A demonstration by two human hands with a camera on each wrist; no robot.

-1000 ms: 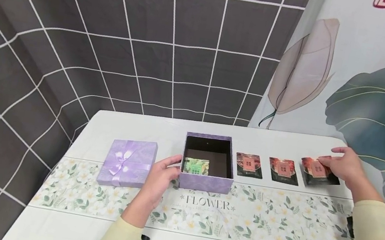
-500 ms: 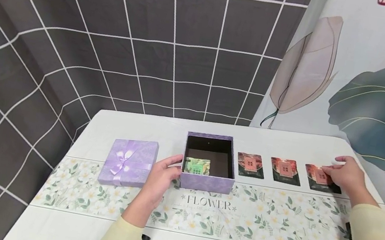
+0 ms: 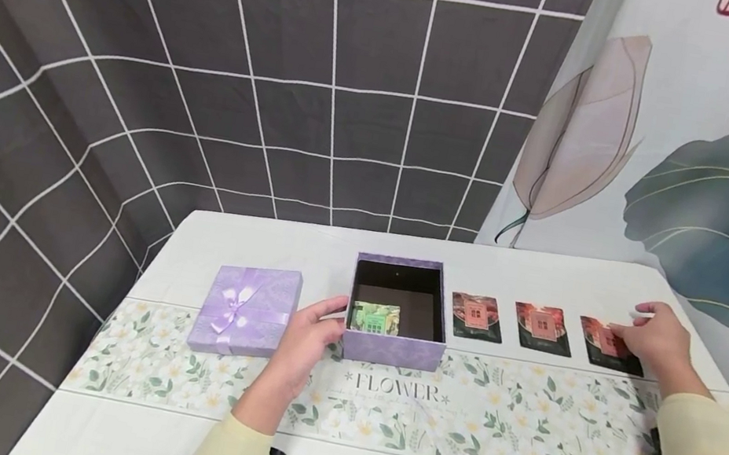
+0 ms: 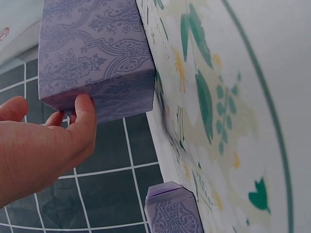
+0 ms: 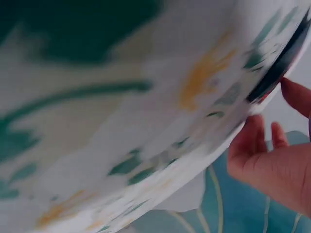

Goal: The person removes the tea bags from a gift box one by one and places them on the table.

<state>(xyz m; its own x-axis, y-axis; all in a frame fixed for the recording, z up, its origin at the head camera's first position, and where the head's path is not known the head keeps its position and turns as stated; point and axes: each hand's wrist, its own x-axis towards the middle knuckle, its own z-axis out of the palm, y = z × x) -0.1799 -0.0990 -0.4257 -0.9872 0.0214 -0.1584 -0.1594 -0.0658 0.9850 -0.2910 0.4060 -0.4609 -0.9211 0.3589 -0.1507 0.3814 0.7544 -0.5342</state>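
A purple patterned box (image 3: 391,350) stands uncovered at mid-table, with a green sachet (image 3: 376,318) inside near its front left. My left hand (image 3: 305,344) touches the box's left side; in the left wrist view its fingertips (image 4: 84,104) meet the box corner, fingers relaxed. At the far right, my right hand (image 3: 662,340) pinches the right end of a red-and-black sachet (image 3: 604,341) lying flat on the table. The right wrist view shows the thumb on one side of that edge and fingers on the other. My palm covers part of it.
Two matching red-and-black sachets (image 3: 477,317) (image 3: 543,329) lie in a row between the box and my right hand. Left of the box is its purple lid (image 3: 244,310) with a ribbon bow. A floral strip (image 3: 405,425) crosses the white table; a dark checked curtain (image 3: 272,86) hangs behind.
My right hand has lowered the rightmost sachet from a slight tilt to flat and shifted it a little rightward, in line with the other two. My left hand has stayed at the box.
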